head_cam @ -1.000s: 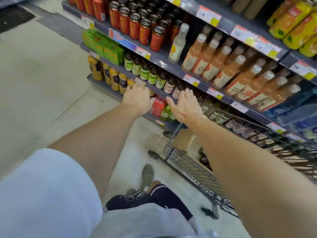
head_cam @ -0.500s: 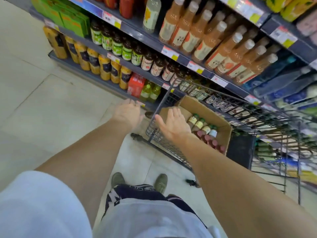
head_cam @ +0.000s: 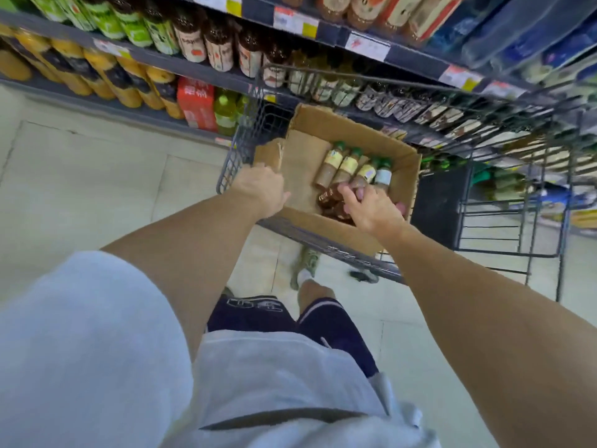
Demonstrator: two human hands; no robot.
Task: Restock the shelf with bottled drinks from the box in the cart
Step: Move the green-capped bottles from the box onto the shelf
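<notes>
An open cardboard box sits in a dark wire cart beside the drinks shelf. Several brown bottles with green caps lie inside the box toward its right side. My right hand is down in the box, its fingers curled round a dark brown bottle with pink-capped ones next to it. My left hand grips the box's near left edge by a torn flap.
Shelves of orange, green-label and brown bottles run along the far side, with a red carton on the bottom shelf. The cart's folding rear frame stands to the right. Pale tiled floor lies to the left, my feet below.
My view has tipped down from the shelf to the cart. Both hands have dropped from in front of the shelf; the left now holds the box edge and the right has reached a bottle inside.
</notes>
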